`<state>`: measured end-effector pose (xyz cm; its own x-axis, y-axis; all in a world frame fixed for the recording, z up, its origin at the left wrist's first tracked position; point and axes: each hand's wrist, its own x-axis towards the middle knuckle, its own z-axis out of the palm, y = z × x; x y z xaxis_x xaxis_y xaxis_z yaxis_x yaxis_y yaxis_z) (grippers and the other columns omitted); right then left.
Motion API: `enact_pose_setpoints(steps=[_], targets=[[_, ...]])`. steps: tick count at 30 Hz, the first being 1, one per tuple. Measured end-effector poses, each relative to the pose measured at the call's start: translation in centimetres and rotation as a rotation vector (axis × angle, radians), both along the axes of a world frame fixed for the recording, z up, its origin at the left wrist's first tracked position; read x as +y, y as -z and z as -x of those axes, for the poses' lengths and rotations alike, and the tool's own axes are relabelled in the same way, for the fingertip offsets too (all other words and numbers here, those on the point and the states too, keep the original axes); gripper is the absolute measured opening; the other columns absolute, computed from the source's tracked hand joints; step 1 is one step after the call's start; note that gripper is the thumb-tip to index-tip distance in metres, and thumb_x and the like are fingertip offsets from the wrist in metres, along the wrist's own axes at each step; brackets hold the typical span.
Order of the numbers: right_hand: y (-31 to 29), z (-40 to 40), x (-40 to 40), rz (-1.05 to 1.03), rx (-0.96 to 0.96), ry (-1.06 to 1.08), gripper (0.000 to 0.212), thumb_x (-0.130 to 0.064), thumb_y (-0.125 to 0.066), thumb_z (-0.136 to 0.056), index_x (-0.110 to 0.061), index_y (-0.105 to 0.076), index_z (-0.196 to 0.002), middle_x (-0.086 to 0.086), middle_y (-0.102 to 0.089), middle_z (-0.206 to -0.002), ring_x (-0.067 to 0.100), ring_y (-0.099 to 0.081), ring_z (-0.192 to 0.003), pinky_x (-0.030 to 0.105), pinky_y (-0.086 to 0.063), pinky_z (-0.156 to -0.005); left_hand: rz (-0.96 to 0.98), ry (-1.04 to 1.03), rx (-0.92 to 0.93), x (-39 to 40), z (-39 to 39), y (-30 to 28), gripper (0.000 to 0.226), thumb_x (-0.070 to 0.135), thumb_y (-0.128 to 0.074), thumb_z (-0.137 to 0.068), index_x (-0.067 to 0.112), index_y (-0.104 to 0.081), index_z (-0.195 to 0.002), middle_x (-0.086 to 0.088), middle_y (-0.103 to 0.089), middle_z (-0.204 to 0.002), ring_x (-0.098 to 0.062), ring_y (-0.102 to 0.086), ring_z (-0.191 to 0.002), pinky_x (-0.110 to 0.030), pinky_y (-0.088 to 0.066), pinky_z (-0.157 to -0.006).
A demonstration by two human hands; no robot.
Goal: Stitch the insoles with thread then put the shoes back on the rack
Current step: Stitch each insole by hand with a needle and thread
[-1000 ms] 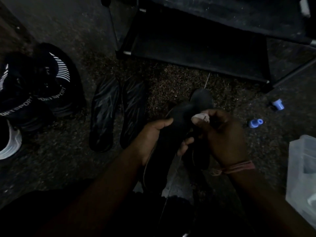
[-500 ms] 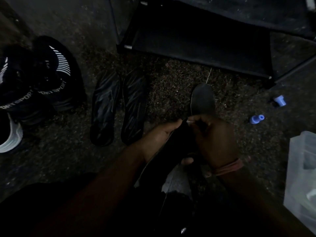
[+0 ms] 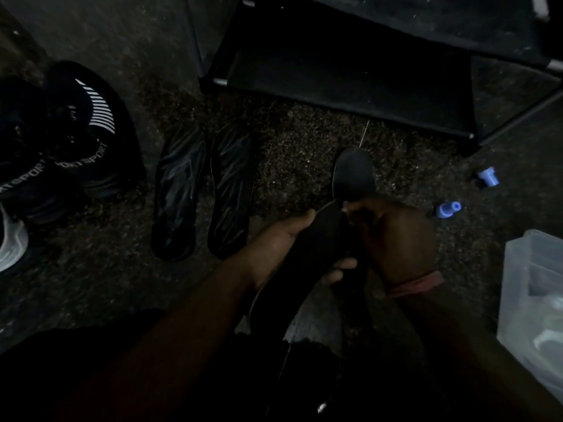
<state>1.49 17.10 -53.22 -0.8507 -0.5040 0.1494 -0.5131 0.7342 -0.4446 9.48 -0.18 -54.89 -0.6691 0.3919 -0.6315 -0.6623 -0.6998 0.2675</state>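
Left hand (image 3: 283,239) grips dark insole (image 3: 323,245) at mid-length; long axis runs near-to-far, far end (image 3: 355,175) toward rack (image 3: 350,83). Right hand (image 3: 396,236) pinches its right edge; needle not discernible. Two spare insoles (image 3: 204,190) lie parallel left, bare floor (image 3: 292,141) between.

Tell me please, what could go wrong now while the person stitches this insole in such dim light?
1. The right hand pinches at the insole edge close to the left hand thumb; a needle, too small to see here, might prick it.
2. The thread runs loose beyond the insole tip and could tangle.
3. The blue spools lie loose on the floor and might roll away.
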Motion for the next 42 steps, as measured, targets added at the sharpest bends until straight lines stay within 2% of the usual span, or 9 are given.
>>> enact_pose_setpoints(steps=[4,10,16,20,25,31,35,39,42], targets=[[0.0,1.0,1.0,0.049,0.035,0.162,0.011,-0.020,-0.069,-0.092,-0.021,-0.076,-0.099,0.005,-0.076,-0.098,0.027,-0.072,-0.084,0.043,-0.057,-0.075,-0.021,0.066,0.030,0.1,-0.2,-0.7,0.061,0.052,-0.034,-0.103,0.003,-0.063,-0.125,-0.022,-0.072,-0.106,-0.031,-0.074,-0.082,-0.032,-0.060,-0.066],[-1.0,-5.2,-4.7,0.177,-0.341,-0.121,0.017,-0.012,-0.069,-0.087,-0.027,-0.075,-0.090,-0.016,-0.074,-0.090,-0.001,-0.068,-0.081,0.027,-0.055,-0.080,0.166,-0.142,-0.071,-1.4,0.2,0.4,0.045,0.042,-0.051,-0.101,0.004,-0.074,-0.105,-0.017,-0.075,-0.099,-0.027,-0.072,-0.083,-0.039,-0.055,-0.089],[-0.9,-4.7,-4.3,0.184,-0.499,-0.269,0.007,-0.028,-0.069,-0.087,-0.029,-0.075,-0.091,-0.018,-0.075,-0.087,-0.002,-0.069,-0.081,0.033,-0.056,-0.077,0.128,-0.169,-0.061,-1.5,0.3,0.4,0.052,0.046,-0.042,-0.103,0.005,-0.074,-0.108,-0.014,-0.075,-0.104,-0.028,-0.071,-0.078,-0.034,-0.054,-0.076],[-0.3,-1.0,-1.2,0.152,-0.280,0.020,0.007,-0.035,-0.066,-0.092,-0.035,-0.072,-0.095,-0.014,-0.073,-0.077,0.004,-0.069,-0.065,0.039,-0.058,-0.067,0.031,0.008,0.027,-0.6,-0.1,0.6,0.060,0.056,-0.035,-0.103,0.009,-0.068,-0.117,-0.018,-0.069,-0.097,-0.028,-0.063,-0.073,-0.033,-0.054,-0.069],[-0.9,-0.7,-1.1,0.123,0.078,0.149,0.005,-0.020,-0.070,-0.091,-0.023,-0.075,-0.094,-0.001,-0.075,-0.086,0.019,-0.069,-0.073,0.035,-0.054,-0.068,-0.007,0.052,0.047,-0.3,-0.2,-0.2,0.062,0.055,-0.032,-0.103,0.008,-0.060,-0.133,-0.021,-0.072,-0.102,-0.027,-0.071,-0.073,-0.031,-0.060,-0.068],[-1.4,-6.2,-5.7,0.248,-0.497,-0.189,0.011,-0.010,-0.073,-0.085,-0.020,-0.075,-0.082,-0.012,-0.074,-0.081,-0.002,-0.068,-0.072,0.022,-0.053,-0.073,0.142,-0.278,-0.056,-1.6,0.3,0.6,0.056,0.049,-0.044,-0.102,0.004,-0.065,-0.128,-0.018,-0.071,-0.120,-0.027,-0.072,-0.101,-0.035,-0.055,-0.090],[-3.3,-4.8,-4.9,0.361,-1.012,-0.313,0.003,-0.001,-0.076,-0.083,-0.003,-0.075,-0.084,0.011,-0.076,-0.078,0.026,-0.074,-0.075,0.036,-0.060,-0.075,0.001,-0.350,-0.053,-2.2,0.3,0.5,0.072,0.060,-0.037,-0.100,0.000,-0.062,-0.131,-0.022,-0.068,-0.121,-0.031,-0.070,-0.102,-0.040,-0.058,-0.090],[-2.9,-2.8,-4.2,0.515,-0.912,0.000,0.011,0.011,-0.066,-0.085,0.000,-0.068,-0.083,0.018,-0.071,-0.068,0.018,-0.069,-0.063,0.028,-0.055,-0.074,-0.011,-0.403,-0.052,-2.4,0.4,1.2,0.078,0.065,-0.032,-0.100,0.002,-0.058,-0.137,-0.022,-0.063,-0.134,-0.032,-0.065,-0.114,-0.044,-0.052,-0.099],[-1.1,-1.1,-3.4,0.388,-0.816,0.232,0.019,-0.007,-0.060,-0.092,-0.014,-0.064,-0.075,0.005,-0.066,-0.061,0.015,-0.062,-0.058,0.030,-0.050,-0.065,0.059,-0.452,-0.038,-2.4,0.5,1.3,0.070,0.061,-0.033,-0.101,0.006,-0.068,-0.127,-0.020,-0.063,-0.135,-0.030,-0.064,-0.113,-0.039,-0.053,-0.097]])
